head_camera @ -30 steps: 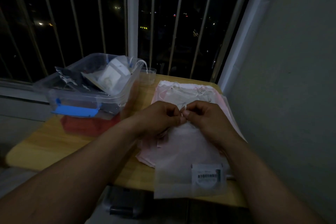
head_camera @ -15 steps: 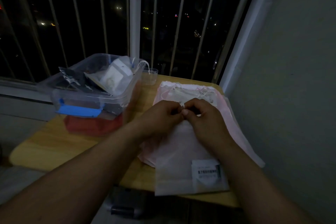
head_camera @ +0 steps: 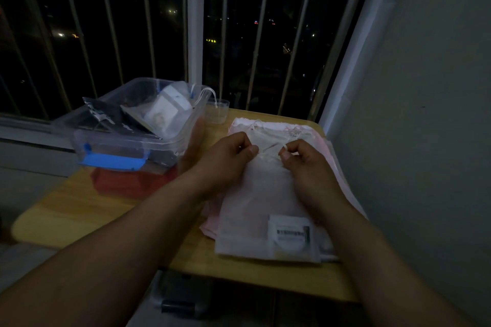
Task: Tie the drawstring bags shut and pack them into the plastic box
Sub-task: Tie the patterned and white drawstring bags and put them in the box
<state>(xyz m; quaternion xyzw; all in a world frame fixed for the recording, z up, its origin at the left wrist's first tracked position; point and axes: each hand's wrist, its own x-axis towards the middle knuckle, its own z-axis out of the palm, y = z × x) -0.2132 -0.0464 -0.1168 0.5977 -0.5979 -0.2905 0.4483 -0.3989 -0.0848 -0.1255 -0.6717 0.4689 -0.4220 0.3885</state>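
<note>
The top drawstring bag [head_camera: 260, 202] lies flat on the pink stack [head_camera: 328, 148] at the counter's [head_camera: 79, 210] 3 o'clock side, mouth toward 12, so its cord [head_camera: 268, 146] can be pulled sideways. I judge this to be a knot being tightened. Left grip [head_camera: 225, 159] and right grip [head_camera: 305, 164] are slightly apart, each pinched tight on a cord end. The plastic box [head_camera: 119, 143] waits at 10 o'clock.
</note>
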